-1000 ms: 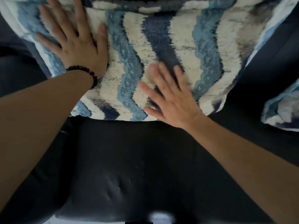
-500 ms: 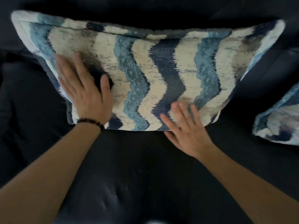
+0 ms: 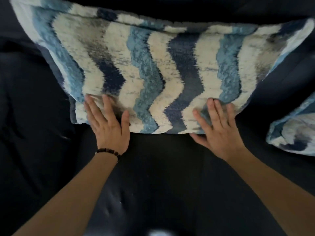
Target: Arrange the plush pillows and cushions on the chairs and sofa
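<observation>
Along the lower edge of the plush pillow with wavy blue, navy and cream stripes (image 3: 153, 74), my straight fingers (image 3: 92, 108) lie flat and spread, grasping nothing. My left hand (image 3: 109, 126) is near its lower left corner, my right hand (image 3: 216, 133) near the lower right. Half a second ago the left lay higher, wholly on the pillow's face; now its palm is over the seat. The pillow leans against the back of the dark navy sofa (image 3: 162, 167), with a second striped pillow (image 3: 294, 132) apart at the right.
</observation>
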